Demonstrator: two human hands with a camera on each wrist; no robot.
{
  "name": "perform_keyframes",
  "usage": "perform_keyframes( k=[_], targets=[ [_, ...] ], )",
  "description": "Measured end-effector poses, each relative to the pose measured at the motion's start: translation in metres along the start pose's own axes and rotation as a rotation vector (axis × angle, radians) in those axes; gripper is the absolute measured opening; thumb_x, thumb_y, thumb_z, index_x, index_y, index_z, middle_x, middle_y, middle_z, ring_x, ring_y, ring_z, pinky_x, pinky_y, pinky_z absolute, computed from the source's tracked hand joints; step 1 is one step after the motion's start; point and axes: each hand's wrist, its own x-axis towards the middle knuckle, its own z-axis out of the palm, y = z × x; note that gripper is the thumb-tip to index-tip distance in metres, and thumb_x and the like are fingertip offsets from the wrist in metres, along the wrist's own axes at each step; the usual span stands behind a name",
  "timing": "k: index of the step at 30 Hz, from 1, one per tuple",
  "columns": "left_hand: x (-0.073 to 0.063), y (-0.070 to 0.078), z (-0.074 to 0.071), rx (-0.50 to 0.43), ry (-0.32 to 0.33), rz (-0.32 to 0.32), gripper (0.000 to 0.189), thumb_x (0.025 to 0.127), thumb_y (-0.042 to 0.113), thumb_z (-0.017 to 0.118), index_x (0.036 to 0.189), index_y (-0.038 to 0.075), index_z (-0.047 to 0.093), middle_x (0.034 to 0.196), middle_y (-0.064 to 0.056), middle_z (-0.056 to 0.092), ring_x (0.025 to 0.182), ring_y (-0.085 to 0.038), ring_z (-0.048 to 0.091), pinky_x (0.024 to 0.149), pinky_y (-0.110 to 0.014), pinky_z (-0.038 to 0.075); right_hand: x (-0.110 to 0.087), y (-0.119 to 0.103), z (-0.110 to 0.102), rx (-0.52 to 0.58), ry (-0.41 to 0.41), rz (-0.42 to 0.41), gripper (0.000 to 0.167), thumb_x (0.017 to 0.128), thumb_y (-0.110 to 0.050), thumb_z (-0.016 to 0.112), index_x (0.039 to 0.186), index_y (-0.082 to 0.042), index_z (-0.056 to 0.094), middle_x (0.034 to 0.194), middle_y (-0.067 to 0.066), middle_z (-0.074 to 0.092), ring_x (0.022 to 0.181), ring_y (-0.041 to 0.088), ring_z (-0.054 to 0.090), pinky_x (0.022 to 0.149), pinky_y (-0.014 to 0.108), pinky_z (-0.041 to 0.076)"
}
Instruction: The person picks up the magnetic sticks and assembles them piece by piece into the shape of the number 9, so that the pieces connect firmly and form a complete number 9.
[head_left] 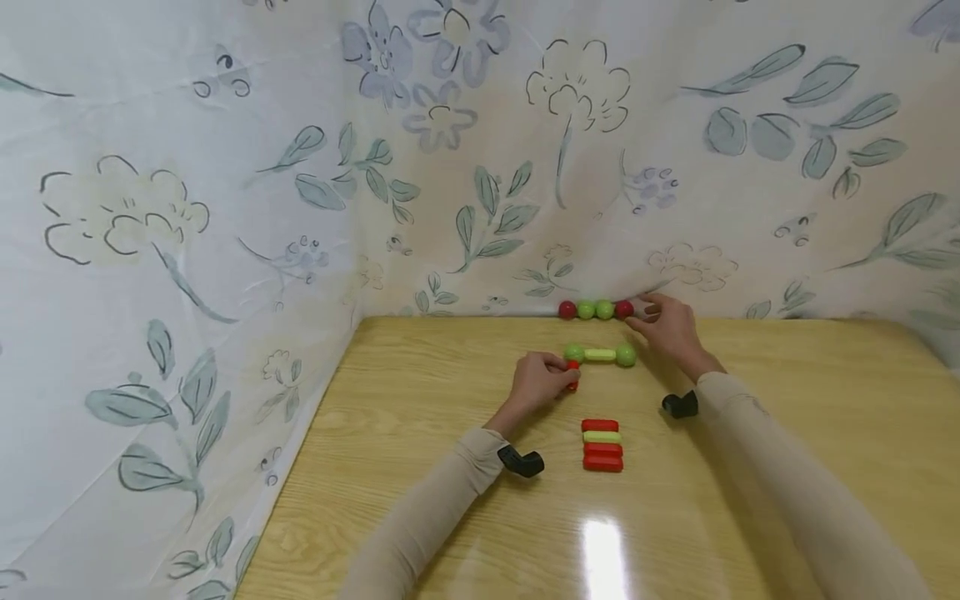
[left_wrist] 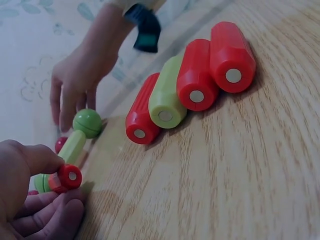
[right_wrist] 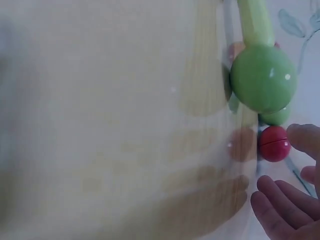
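My left hand (head_left: 538, 382) pinches a short red rod (left_wrist: 70, 176) between thumb and fingers, its round silver end facing the left wrist camera. It is held right at the left green ball (head_left: 573, 353) of a dumbbell shape, where a pale green rod (head_left: 599, 355) joins that ball to another green ball (head_left: 626, 355). Farther back, my right hand (head_left: 671, 333) reaches to the right end of a row of balls. In the right wrist view its fingers are spread, with one fingertip at the edge of the end red ball (right_wrist: 274, 143).
Several rods lie side by side nearer me, red ones (head_left: 603, 462) and one pale green rod (head_left: 602, 437). The row's other balls, green (head_left: 586, 309) and red (head_left: 567, 309), sit along the table's (head_left: 420, 400) back edge, against a floral cloth (head_left: 480, 233).
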Motion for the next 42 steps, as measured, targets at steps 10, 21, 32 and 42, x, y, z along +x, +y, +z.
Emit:
perform_keyframes(
  k=[10, 21, 32, 42],
  targets=[
    [-0.010, 0.005, 0.015, 0.004, 0.000, 0.011, 0.018, 0.085, 0.022, 0.081, 0.091, 0.006, 0.075, 0.069, 0.005, 0.068, 0.057, -0.009, 0.064, 0.052, -0.025, 0.050, 0.010, 0.009, 0.004, -0.069, -0.021, -0.007, 0.045, 0.090, -0.017, 0.076, 0.125, 0.008, 0.062, 0.113, 0.030, 0.065, 0.103, 0.043, 0.063, 0.088, 0.056, 0.048],
    [-0.005, 0.006, 0.013, 0.034, 0.016, -0.012, 0.017, 0.086, 0.025, 0.081, 0.089, 0.009, 0.075, 0.067, 0.008, 0.067, 0.056, -0.009, 0.063, 0.050, -0.024, 0.048, 0.000, -0.006, -0.011, -0.063, 0.048, -0.042, 0.031, 0.090, -0.007, 0.072, 0.117, 0.007, 0.067, 0.109, 0.027, 0.067, 0.098, 0.041, 0.061, 0.087, 0.054, 0.046],
    [0.003, 0.004, 0.004, -0.035, 0.049, -0.056, 0.015, 0.086, 0.021, 0.080, 0.089, 0.007, 0.076, 0.065, 0.002, 0.068, 0.056, -0.014, 0.067, 0.051, -0.027, 0.054, -0.048, -0.007, -0.028, -0.049, 0.095, -0.116, 0.032, 0.088, -0.010, 0.078, 0.113, 0.007, 0.069, 0.099, 0.025, 0.071, 0.084, 0.039, 0.070, 0.073, 0.036, 0.052],
    [0.007, 0.011, 0.008, -0.137, 0.085, -0.124, 0.016, 0.086, 0.019, 0.082, 0.086, 0.006, 0.074, 0.069, -0.002, 0.069, 0.056, -0.017, 0.068, 0.052, -0.028, 0.056, -0.103, -0.038, -0.005, 0.065, 0.008, -0.078, 0.029, 0.081, -0.009, 0.084, 0.103, 0.004, 0.070, 0.094, 0.019, 0.073, 0.080, 0.031, 0.072, 0.066, 0.015, 0.049]
  ],
)
